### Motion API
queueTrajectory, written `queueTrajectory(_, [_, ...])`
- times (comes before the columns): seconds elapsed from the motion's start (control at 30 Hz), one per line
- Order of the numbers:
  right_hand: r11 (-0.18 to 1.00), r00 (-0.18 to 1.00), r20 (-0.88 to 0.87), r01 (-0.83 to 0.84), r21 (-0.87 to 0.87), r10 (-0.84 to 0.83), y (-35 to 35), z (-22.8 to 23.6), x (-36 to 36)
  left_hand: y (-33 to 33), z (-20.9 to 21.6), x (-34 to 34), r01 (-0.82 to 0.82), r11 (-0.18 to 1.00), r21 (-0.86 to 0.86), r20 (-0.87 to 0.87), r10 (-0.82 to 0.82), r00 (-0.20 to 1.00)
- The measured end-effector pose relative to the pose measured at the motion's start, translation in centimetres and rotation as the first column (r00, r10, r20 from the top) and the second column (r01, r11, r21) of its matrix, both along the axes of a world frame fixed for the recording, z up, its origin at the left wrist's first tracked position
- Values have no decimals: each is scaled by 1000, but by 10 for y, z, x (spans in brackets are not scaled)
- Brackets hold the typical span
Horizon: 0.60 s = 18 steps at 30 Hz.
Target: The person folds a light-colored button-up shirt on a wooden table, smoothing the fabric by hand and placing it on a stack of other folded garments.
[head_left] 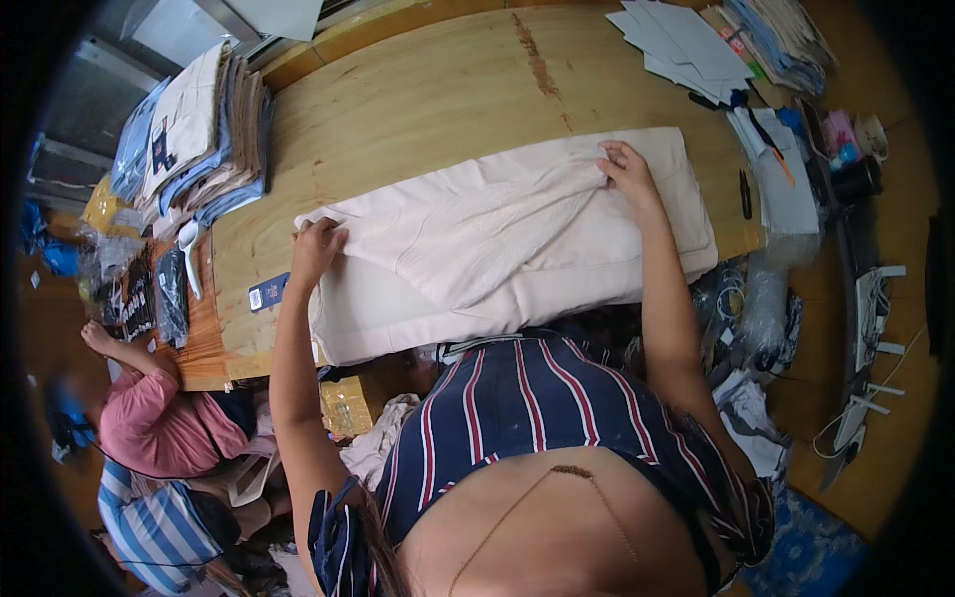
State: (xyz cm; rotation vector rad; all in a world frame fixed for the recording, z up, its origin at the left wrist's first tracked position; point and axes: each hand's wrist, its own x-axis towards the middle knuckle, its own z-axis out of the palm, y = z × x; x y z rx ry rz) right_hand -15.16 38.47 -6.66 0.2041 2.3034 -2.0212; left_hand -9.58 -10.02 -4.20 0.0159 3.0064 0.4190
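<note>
A pale cream garment (577,254), folded into a long strip, lies across the near part of the wooden table. Over its top runs a loose, wrinkled layer shaped like a sleeve, slanting from the upper right toward the front edge. At the garment's left end, my left hand (316,249) is closed, its curled fingers pinching the upper corner of the cloth. Near the far right, my right hand (629,171) pinches the loose layer between thumb and fingers. Beside my left forearm, a dark blue tag (269,292) with a white label lies flat on the table.
A tall stack of folded garments (199,139) stands at the back left, near a white handheld tool (190,254). White sheets (681,45), dark scissors-like tools and a black pen-like item (745,194) lie on the right. Another person in a pink top (179,428) sits at the left.
</note>
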Motion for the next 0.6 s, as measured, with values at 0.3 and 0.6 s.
queueTrajectory(0.3, [131,993,-101,108,985,-59,60,-16,31,56,-32,57,-151,957,-248,-142,118,983])
queueTrajectory(0.6, [152,982,-163,148,977,94,45,-17,-87,41,-32,-19,-279,891,-359,-248,197,949])
